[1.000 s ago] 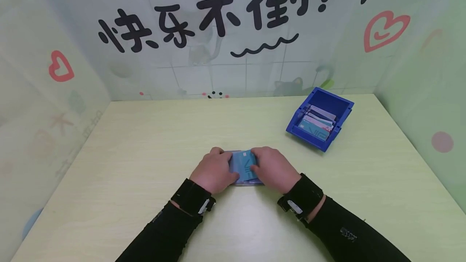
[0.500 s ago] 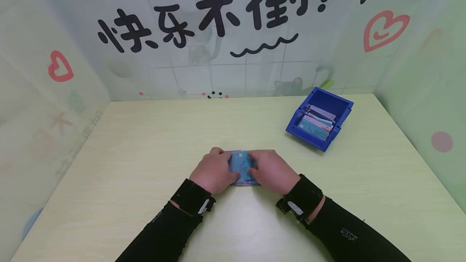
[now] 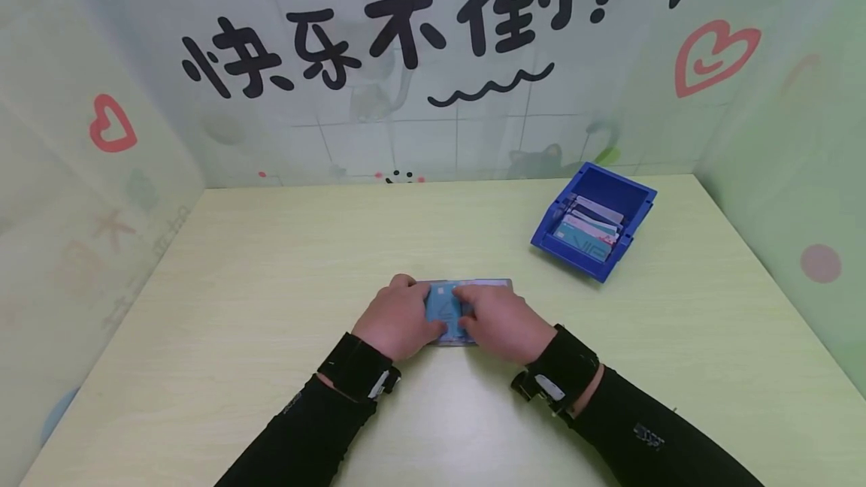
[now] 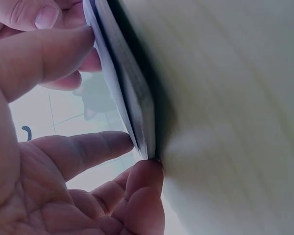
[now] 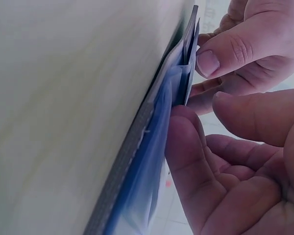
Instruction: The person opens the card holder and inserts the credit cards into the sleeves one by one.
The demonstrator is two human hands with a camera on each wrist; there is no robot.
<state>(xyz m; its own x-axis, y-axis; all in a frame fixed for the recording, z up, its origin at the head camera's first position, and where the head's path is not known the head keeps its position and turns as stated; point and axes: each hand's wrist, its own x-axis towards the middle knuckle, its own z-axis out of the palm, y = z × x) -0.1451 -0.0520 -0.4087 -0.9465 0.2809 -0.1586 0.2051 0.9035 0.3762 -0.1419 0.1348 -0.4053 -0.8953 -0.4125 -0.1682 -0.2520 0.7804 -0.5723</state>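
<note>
A flat card holder [image 3: 502, 282] with a dark rim lies open on the table, mostly covered by my hands. On its left half is a blue card [image 3: 443, 310]; the left hand hides its left end. My left hand [image 3: 398, 318] grips the holder's left end, thumb near the front and fingers along the far and left edges [image 4: 137, 103]. Against the card's right side rest the fingertips of my right hand [image 3: 507, 322]. In the right wrist view, its forefinger touches the clear bluish pocket [image 5: 142, 181], while the thumb stands apart.
An open blue plastic box [image 3: 564, 246] stands at the back right, holding several cards [image 3: 585, 235]. Printed cloth walls [image 3: 379, 149] enclose the pale wooden table [image 3: 284, 246] at the back and sides.
My right hand has moved left along the holder, and the blue card has slid left with it, from tilted to nearly straight. More of the holder's right half shows. The left hand has stayed put.
</note>
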